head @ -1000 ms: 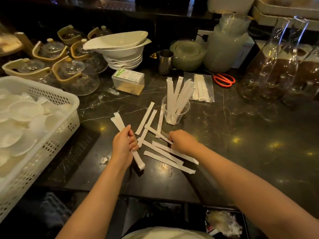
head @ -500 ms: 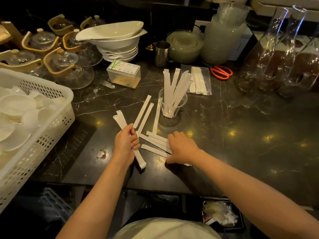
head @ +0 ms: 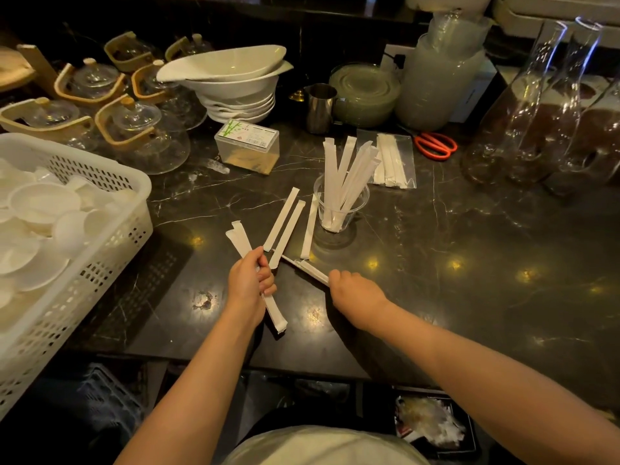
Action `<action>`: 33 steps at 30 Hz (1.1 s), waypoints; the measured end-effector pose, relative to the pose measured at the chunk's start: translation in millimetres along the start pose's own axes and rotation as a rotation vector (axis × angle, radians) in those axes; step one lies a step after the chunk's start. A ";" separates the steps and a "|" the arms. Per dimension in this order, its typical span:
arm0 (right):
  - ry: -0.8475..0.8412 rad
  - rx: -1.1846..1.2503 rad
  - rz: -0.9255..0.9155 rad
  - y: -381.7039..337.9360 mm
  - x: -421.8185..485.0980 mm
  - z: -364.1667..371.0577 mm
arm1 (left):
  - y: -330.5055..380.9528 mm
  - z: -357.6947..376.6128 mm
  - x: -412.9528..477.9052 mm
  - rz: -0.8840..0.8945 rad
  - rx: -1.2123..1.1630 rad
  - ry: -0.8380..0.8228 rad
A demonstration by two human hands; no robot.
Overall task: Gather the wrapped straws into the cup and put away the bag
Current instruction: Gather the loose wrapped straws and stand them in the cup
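Note:
A clear plastic cup stands mid-counter with several white wrapped straws upright in it. My left hand is closed around a small bundle of wrapped straws that sticks out above and below the fist. My right hand grips several gathered straws whose ends point up-left, lifted off the counter. Three loose straws lie on the dark counter left of the cup. A clear bag holding a few straws lies flat behind the cup to the right.
A white basket of small lids fills the left edge. Behind are glass teapots, stacked white bowls, a toothpick box, a steel jug, red scissors and tall glass carafes at right.
My right hand swept the scattered straws near the front edge together and closed on them, lifting them. My left hand kept its bundle and barely moved.

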State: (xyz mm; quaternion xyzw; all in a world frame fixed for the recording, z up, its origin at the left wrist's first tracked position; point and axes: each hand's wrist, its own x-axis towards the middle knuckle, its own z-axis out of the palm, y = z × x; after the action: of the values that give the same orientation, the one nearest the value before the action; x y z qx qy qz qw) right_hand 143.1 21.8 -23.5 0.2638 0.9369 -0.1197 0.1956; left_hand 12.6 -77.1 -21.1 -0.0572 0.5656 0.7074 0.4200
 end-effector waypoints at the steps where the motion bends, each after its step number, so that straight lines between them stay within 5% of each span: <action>1: -0.013 0.029 0.013 2.2 -0.1 -1.5 | -0.1 -0.6 1.3 0.003 -0.007 -0.001; 13: -0.197 0.294 -0.057 22.5 -4.7 -50.0 | 0.0 11.2 14.1 -0.020 -0.035 -0.044; 21: -0.182 0.679 -0.159 1.1 1.9 -73.2 | 19.9 9.3 10.7 0.073 -0.193 -0.073; 25: -0.184 0.789 -0.248 -16.9 13.2 -80.7 | 32.9 17.9 5.7 0.141 -0.095 -0.214; 33: -0.117 0.823 -0.260 -40.4 40.5 -87.2 | 45.4 24.0 14.5 0.190 0.080 -0.183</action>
State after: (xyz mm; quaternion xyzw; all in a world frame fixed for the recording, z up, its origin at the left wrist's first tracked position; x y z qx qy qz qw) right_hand 63.0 34.9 42.0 0.1925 0.8239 -0.5214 0.1104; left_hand -17.2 -49.3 13.5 0.0782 0.5555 0.7233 0.4027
